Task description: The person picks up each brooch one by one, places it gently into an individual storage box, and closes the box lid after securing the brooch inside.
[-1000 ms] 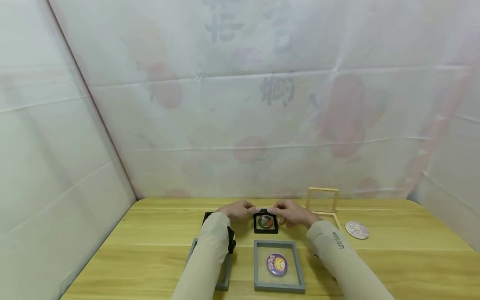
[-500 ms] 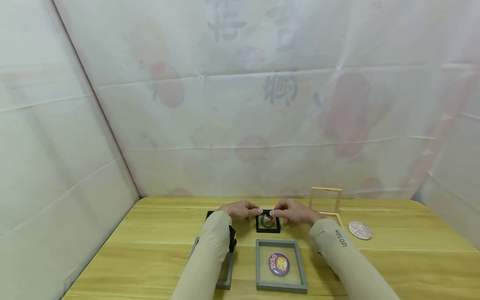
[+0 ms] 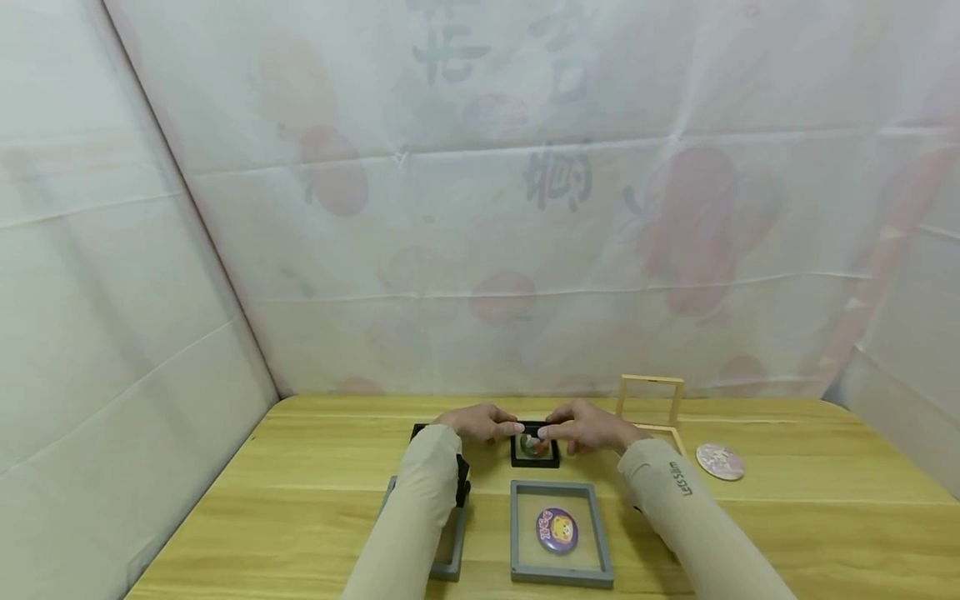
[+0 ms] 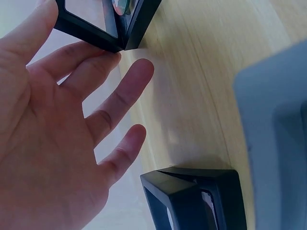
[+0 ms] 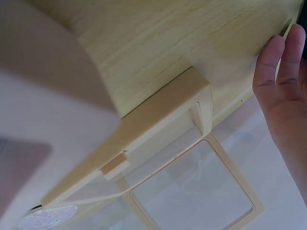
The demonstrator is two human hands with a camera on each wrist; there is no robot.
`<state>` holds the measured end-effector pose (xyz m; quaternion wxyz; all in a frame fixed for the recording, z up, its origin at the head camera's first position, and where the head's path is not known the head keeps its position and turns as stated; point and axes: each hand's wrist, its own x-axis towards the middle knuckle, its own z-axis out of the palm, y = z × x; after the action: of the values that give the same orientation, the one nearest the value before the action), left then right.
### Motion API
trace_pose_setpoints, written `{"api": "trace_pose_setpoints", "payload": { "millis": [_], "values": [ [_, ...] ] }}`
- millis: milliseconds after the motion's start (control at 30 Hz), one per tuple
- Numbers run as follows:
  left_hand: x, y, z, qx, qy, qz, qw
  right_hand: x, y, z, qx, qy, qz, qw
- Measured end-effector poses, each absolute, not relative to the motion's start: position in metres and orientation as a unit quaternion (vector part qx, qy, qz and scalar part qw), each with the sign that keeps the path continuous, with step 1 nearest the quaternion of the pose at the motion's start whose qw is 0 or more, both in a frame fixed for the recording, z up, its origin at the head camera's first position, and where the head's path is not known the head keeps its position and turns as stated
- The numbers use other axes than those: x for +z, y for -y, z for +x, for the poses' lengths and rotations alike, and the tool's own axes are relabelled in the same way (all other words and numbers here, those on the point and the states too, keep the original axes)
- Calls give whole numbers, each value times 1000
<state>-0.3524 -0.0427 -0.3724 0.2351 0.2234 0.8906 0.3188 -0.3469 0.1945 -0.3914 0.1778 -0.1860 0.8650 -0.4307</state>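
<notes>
A small black hinged display frame (image 3: 535, 464) lies at the middle of the table's far side, a round multicoloured badge (image 3: 534, 447) inside. My left hand (image 3: 480, 421) pinches the left side of its raised lid (image 4: 88, 28); in the left wrist view the thumb is in front, two fingers are behind, and the other two stick out free. My right hand (image 3: 588, 426) pinches the lid's right side between thumb and fingers. In the right wrist view only the right hand's lower fingers (image 5: 290, 55) show, and the grip lies outside the picture.
Another black frame (image 4: 216, 179), partly open, stands beside my left hand. Nearer are a grey frame (image 3: 562, 577) holding a purple bear badge (image 3: 557, 531) and a second grey frame (image 3: 447, 573) under my left sleeve. An open wooden frame (image 5: 139, 112) and a pinkish round badge (image 3: 720, 461) are right.
Both thumbs have come slightly forward and down with the black lid, which now tilts lower and overlaps the top of the badge. The other frames have stayed put.
</notes>
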Motion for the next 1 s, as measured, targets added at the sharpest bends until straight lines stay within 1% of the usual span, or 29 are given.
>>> {"api": "trace_pose_setpoints", "payload": {
  "millis": [200,367,533,800,1000],
  "values": [
    [-374,45,-352,330,-889,217,231,-394,-193,-350,-437,-861,-183,182],
    [-378,45,-354,325,-892,227,215,-393,-193,-351,-441,-856,-192,188],
    [-381,45,-355,317,-896,235,202,-394,-193,-352,-434,-862,-193,179],
    [-381,44,-354,296,-901,240,206,-397,-189,-352,-426,-874,-171,161],
    [-382,43,-354,292,-901,247,203,-398,-191,-354,-412,-882,-173,154]
  ]
}}
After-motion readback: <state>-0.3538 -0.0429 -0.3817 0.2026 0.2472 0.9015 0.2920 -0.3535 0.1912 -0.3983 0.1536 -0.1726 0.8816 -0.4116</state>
